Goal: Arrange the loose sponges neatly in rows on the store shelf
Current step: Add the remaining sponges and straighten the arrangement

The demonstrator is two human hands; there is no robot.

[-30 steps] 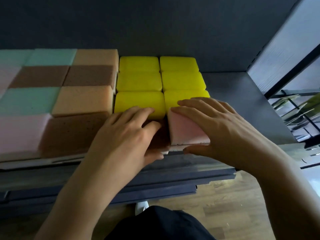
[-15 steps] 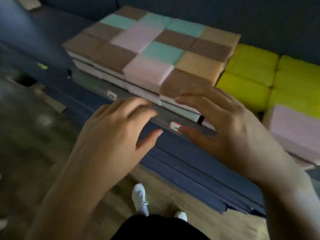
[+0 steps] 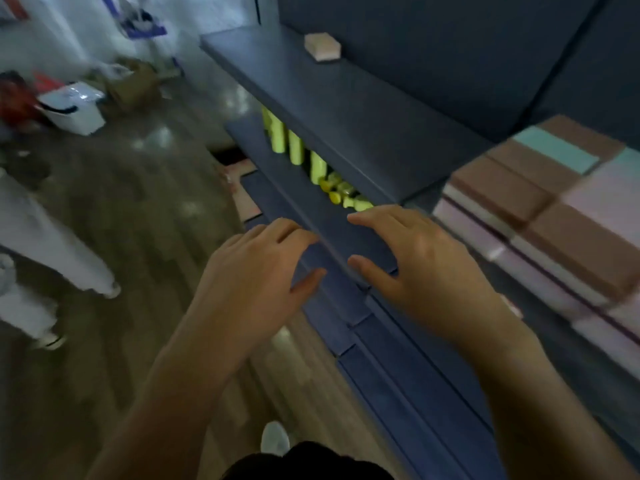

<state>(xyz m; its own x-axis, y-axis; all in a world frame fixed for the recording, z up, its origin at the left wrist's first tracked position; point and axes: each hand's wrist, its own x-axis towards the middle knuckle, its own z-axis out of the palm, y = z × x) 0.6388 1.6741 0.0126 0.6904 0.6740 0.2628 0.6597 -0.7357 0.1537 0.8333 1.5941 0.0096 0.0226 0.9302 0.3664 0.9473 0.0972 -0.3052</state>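
Block of sponges [image 3: 561,216], laid in close rows with brown, pink and teal tops, occupying the right part of the dark blue shelf [image 3: 346,109] up to its front edge; its side shows more than one layer, though motion blur hides the count. A single loose sponge [image 3: 322,46], pale pink, lies apart from the block at the far left end of the same shelf, near the back panel. Left hand [image 3: 256,268] and right hand [image 3: 415,258] hang side by side in front of the shelving, palms down – both empty, fingers loosely spread and only slightly bent, touching neither the block nor the loose sponge. The right hand is near the block's left front corner; the left hand is further out over the aisle. Beneath the shelf, a lower shelf [image 3: 273,171] carries a row of yellow-green bottles [image 3: 298,150]. On the wooden floor [image 3: 138,220] stand a white bin [image 3: 72,109] and, at the left edge, a person's legs [image 3: 52,251] in white trousers. One white shoe [image 3: 275,438] shows at bottom centre.
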